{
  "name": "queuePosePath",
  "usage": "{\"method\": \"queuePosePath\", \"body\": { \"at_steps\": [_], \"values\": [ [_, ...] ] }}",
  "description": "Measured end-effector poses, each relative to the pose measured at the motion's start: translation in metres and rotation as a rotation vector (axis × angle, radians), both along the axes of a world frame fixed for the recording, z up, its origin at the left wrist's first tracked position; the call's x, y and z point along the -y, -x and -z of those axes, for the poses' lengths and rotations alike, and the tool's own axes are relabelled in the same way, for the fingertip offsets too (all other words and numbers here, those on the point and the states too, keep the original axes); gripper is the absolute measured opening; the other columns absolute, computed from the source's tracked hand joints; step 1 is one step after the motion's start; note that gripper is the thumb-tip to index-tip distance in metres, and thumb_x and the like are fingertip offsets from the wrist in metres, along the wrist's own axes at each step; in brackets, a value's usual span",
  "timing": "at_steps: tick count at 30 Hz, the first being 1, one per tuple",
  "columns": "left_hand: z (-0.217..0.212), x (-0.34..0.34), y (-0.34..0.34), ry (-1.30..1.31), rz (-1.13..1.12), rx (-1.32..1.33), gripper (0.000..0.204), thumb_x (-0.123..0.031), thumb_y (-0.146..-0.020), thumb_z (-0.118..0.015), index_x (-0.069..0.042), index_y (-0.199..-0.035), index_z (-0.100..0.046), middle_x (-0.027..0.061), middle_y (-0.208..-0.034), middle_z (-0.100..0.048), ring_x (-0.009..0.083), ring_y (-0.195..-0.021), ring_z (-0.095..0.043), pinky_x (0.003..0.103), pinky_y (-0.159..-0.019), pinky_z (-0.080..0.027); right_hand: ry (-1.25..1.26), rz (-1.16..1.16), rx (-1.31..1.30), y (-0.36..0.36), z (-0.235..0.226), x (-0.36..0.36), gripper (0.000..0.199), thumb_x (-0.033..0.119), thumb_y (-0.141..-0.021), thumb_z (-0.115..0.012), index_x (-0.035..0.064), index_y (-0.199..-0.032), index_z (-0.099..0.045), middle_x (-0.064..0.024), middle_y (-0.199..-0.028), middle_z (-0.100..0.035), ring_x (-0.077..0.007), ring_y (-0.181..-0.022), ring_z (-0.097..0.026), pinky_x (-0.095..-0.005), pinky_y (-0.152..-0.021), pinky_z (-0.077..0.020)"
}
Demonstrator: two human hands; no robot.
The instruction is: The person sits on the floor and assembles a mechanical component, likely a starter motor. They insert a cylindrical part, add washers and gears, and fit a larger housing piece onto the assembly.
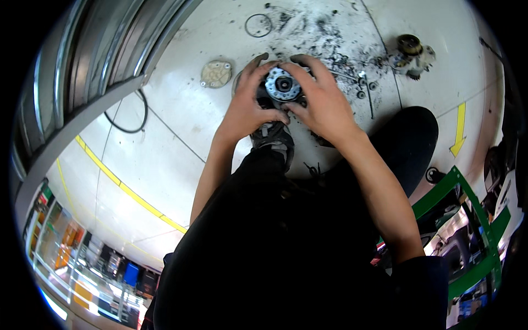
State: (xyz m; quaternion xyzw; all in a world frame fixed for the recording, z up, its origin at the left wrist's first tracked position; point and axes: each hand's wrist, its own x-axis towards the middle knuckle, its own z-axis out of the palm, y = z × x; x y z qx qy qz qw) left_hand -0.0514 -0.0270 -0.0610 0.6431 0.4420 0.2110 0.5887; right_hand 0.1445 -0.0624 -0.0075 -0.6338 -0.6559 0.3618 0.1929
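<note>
Silvery-blue round metal part [283, 84] sat just past the grey laced shoe [282, 138], held between the curled left hand [248, 104] and right hand [324, 102]; I judged it heavy, rigid, perhaps greasy, best gripped around its edge.

Silvery blue gleams on the round part [283, 84], black at its centre! Off-white floor [170, 110], peppered with black smudges [342, 60], ruled by thin dark lines [397, 89]; now a yellow stripe [132, 193], yellow arrow [460, 132], beige cover plate [216, 74], bright green frame [435, 193], grey ribbed panel [91, 66] striped with shine, and black trousers [264, 220]
</note>
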Motion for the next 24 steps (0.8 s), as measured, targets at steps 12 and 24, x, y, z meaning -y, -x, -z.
{"method": "queuePosePath", "body": {
  "at_steps": [12, 24],
  "values": [
    [-0.001, 0.006, -0.007, -0.117, 0.097, -0.118, 0.093, -0.017, -0.055, -0.090, -0.017, -0.138, -0.049, 0.0195, -0.150, -0.035, 0.0430, -0.133, -0.041, 0.047, -0.108, -0.041, 0.068, 0.004, -0.094, -0.001, 0.002, 0.005, 0.069, 0.007, -0.072, -0.081, 0.0051, -0.130, -0.044, -0.0196, -0.129, -0.042, -0.0434, -0.116, -0.051, -0.0453, -0.093, -0.0485],
    [0.009, 0.012, -0.017, -0.123, -0.062, -0.233, 0.080, -0.018, -0.061, -0.086, -0.006, -0.131, -0.050, 0.0171, -0.125, -0.061, 0.0393, -0.117, -0.054, 0.043, -0.100, -0.043, -0.193, 0.048, -0.213, 0.000, 0.009, 0.009, 0.041, 0.003, -0.075, -0.076, 0.0030, -0.110, -0.055, -0.0184, -0.117, -0.053, -0.0388, -0.111, -0.055, -0.0421, -0.090, -0.0486]
  ]
}}
